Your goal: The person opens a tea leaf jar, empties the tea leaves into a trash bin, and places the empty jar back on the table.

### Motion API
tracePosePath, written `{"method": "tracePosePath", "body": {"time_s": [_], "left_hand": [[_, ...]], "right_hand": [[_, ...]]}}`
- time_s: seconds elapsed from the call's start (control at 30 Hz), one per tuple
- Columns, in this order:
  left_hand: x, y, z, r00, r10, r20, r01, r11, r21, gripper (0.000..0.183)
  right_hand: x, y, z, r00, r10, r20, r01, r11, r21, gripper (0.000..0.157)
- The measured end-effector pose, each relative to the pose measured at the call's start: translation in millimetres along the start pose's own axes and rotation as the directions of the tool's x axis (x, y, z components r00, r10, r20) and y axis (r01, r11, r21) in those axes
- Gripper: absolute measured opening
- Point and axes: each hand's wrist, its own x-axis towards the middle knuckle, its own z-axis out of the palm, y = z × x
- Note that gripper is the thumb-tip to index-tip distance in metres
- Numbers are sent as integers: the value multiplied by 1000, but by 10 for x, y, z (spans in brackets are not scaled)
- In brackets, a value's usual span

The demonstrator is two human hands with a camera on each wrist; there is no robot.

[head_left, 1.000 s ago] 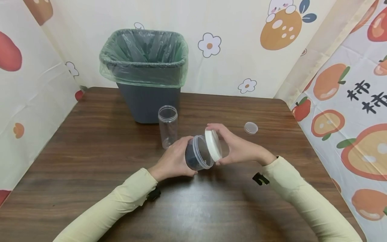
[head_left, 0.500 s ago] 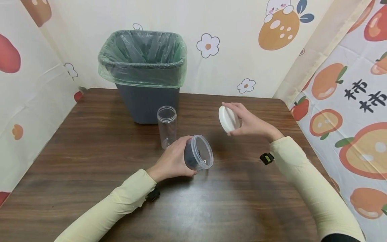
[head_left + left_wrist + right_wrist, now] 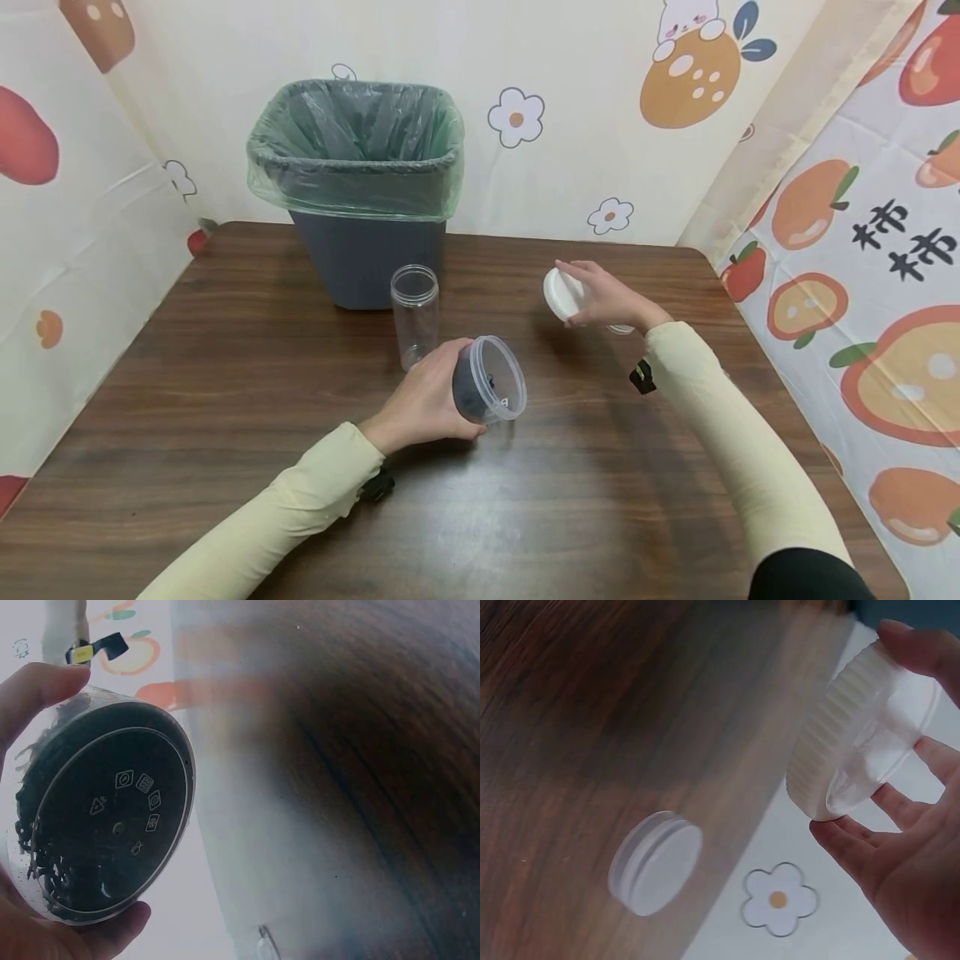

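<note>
My left hand (image 3: 423, 400) grips a clear plastic jar (image 3: 498, 379) with something dark inside. The jar is tilted, its uncovered mouth turned to the right. From the left wrist view the round jar base (image 3: 112, 817) shows dark contents behind moulded marks; what they are I cannot tell. Over the right back of the table, my right hand (image 3: 611, 300) holds a white ribbed screw lid (image 3: 561, 294) on edge by its rim. Fingers and thumb pinch opposite sides of this lid (image 3: 832, 742) in the right wrist view.
A tall clear jar (image 3: 415, 317) without a lid stands behind my left hand. Beyond it is a dark bin (image 3: 367, 258) with a green liner. A small translucent lid (image 3: 660, 866) lies on the wooden table (image 3: 570, 517), partly hidden by my right hand in the head view.
The white lid has come away from the jar's mouth, carried right and back by my right hand, then slightly lowered. My left hand and the jar stay almost in place.
</note>
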Motion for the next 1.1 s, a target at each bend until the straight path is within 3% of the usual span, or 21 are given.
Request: {"method": "tracePosePath", "body": {"time_s": [0.2,0.43,1.1], "left_hand": [[-8,-11,11,1000,5,0,-5,1000,-10,104],[-24,-8,20,1000,8,-5,-8,1000,-12,104],[-34,-30,34,1000,3,3,-3,1000,-7,104]], "right_hand": [[78,123,116,996,66,58,-63,997,-42,99],[132,165,224,991,78,110,-68,993,-97,94],[212,274,349,984,129,125,-109,982,-154,87]]}}
